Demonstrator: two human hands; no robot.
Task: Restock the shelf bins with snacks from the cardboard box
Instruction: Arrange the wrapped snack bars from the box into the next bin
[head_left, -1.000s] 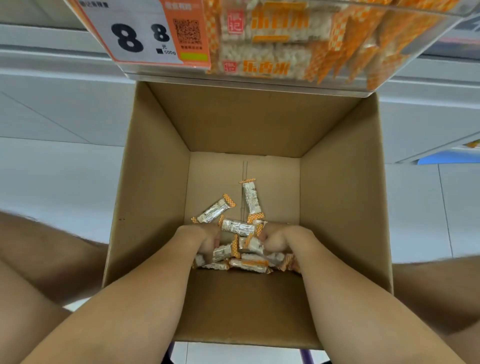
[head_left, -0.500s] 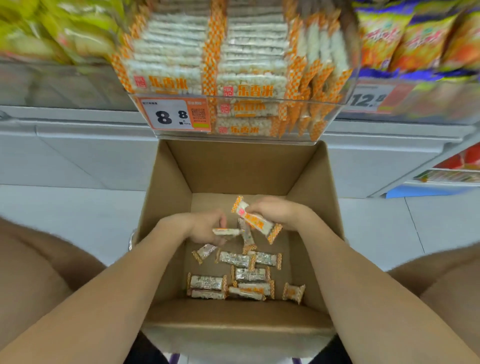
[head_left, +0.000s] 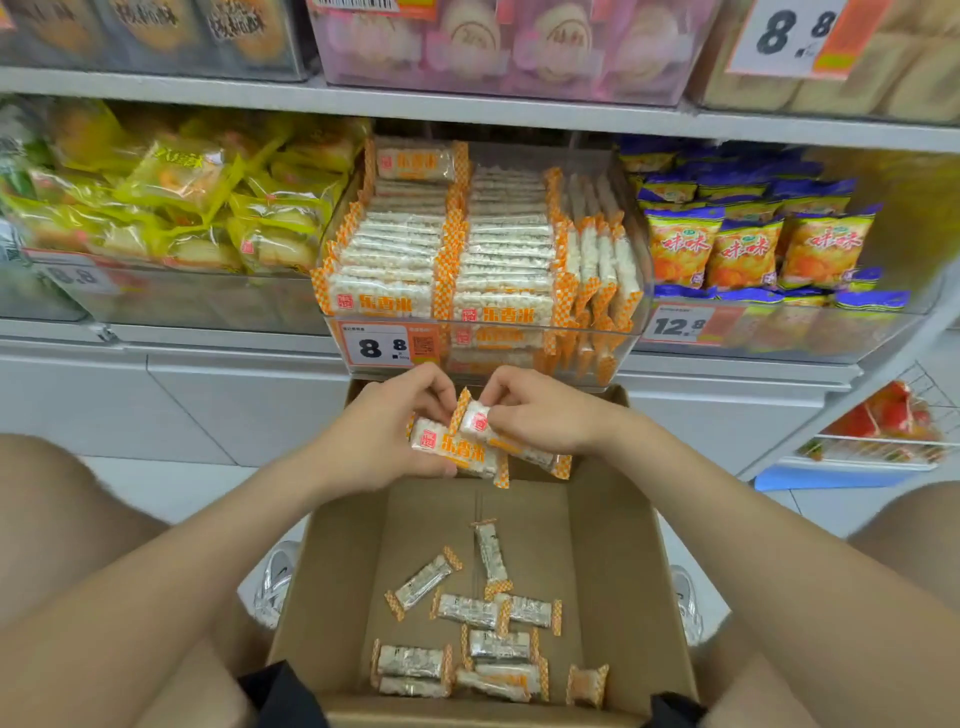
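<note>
An open cardboard box (head_left: 618, 561) stands on the floor below the shelf, with several orange-and-white rice snack bars (head_left: 467, 610) loose on its bottom. My left hand (head_left: 384, 431) grips one snack bar (head_left: 457, 452) above the box's far edge. Beside it, my right hand (head_left: 540, 415) pinches a second snack bar (head_left: 524, 452) by its upper end. The two bars touch each other. Just above my hands sits the clear shelf bin (head_left: 597, 343), filled with neat rows of the same bars.
A yellow-packet bin (head_left: 171, 291) is left of the target bin and a bin of blue-and-orange chip bags (head_left: 753, 249) is right of it. An upper shelf (head_left: 467, 104) overhangs. My knees flank the box. A lower wire rack (head_left: 878, 447) is at the right.
Both hands rose out of the box, each with a snack bar, and came together near the bin's front. The view tilted upward, showing more of the shelves.
</note>
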